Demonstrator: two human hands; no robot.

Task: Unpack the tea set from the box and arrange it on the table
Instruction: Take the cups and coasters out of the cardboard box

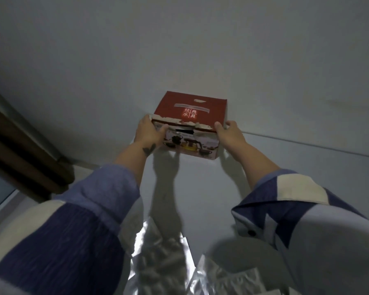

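The box (191,124) sits closed on the white table (200,199); we grip its near corners, left hand (148,133) and right hand (228,135) curled around them.

The box (190,124) sits on the table (200,199), foil bags (158,252) nearer the person.

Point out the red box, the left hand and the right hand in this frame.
red box (192,111): head view, on its red top face.
left hand (148,132): head view, back of the hand at the box's left end.
right hand (229,134): head view, back of the hand at the box's right end.
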